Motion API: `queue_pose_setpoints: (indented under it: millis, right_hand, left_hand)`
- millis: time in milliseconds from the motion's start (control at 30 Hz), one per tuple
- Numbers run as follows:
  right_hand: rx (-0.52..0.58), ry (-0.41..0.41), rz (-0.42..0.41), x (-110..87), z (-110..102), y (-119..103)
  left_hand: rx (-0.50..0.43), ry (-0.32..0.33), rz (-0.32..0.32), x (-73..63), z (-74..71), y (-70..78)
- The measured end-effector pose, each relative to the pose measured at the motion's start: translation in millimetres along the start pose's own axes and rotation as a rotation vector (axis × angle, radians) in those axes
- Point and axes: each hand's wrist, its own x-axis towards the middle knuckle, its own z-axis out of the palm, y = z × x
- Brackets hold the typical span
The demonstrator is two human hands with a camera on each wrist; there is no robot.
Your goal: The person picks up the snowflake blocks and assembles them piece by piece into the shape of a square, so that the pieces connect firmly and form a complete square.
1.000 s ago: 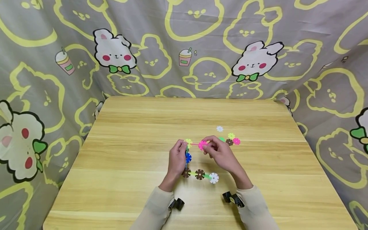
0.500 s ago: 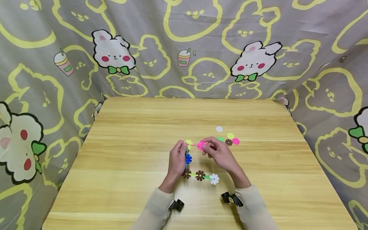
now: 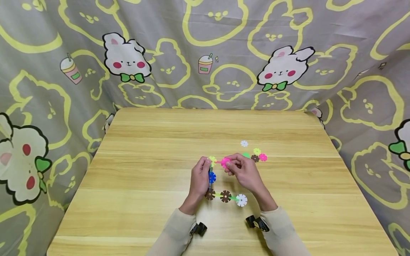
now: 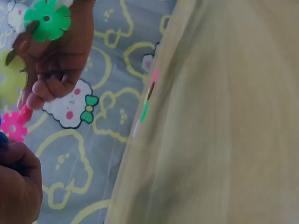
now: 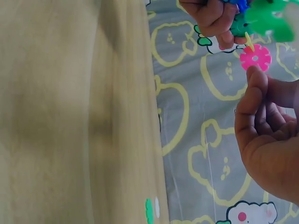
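Both hands hold a chain of slotted snowflake discs above the table. My left hand grips its left side, thumb by a yellow disc; part of that side is hidden behind the fingers. A pink disc is pinched between thumb and finger of my right hand. Between the yellow and pink discs, another pink disc shows edge-on. Below the yellow one comes a blue disc, then a lower row with a brown disc and a white disc at its end. The right wrist view shows the pink disc at the fingertips.
Behind the right hand, loose discs lie on the wooden table: a white disc, a yellow disc, a dark brown disc, a pink disc and a partly covered green disc. A patterned curtain surrounds the table.
My left hand and the chain have shifted slightly right, so the yellow disc is nearer the pinched pink one. The right hand keeps its pinch with little movement. The loose discs stay put.
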Motion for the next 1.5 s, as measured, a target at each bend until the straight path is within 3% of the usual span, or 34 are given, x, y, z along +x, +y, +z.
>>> queue_pose_setpoints:
  millis: [200,400,667,833,1133,1267,1500]
  right_hand:
    - [0.032,0.019,-0.014,-1.0,2.2,0.8]
    - [-0.04,0.004,0.001,-0.4,3.0,-2.6]
    - [-0.051,-0.032,0.009,-2.0,0.5,-5.5]
    - [-0.03,-0.037,0.017,-2.6,-1.0,-5.2]
    - [0.019,-0.032,0.019,-2.4,1.4,-7.9]
    - [0.014,-0.049,0.012,-2.9,1.5,-9.5]
    - [0.004,-0.07,0.008,-3.7,-10.7,-7.3]
  left_hand:
    - [0.0,-0.007,-0.01,-0.8,0.5,0.6]
    - [0.039,0.019,-0.058,2.2,-1.7,-1.5]
    - [0.062,-0.037,-0.07,4.5,-7.3,-1.2]
    - [0.085,-0.07,0.023,4.6,-10.3,-2.5]
    - [0.248,-0.187,0.32,9.1,-13.6,-2.2]
    - [0.286,-0.184,0.372,9.2,-12.9,-2.9]
    - [0.242,-0.146,0.355,9.8,-13.5,-4.3]
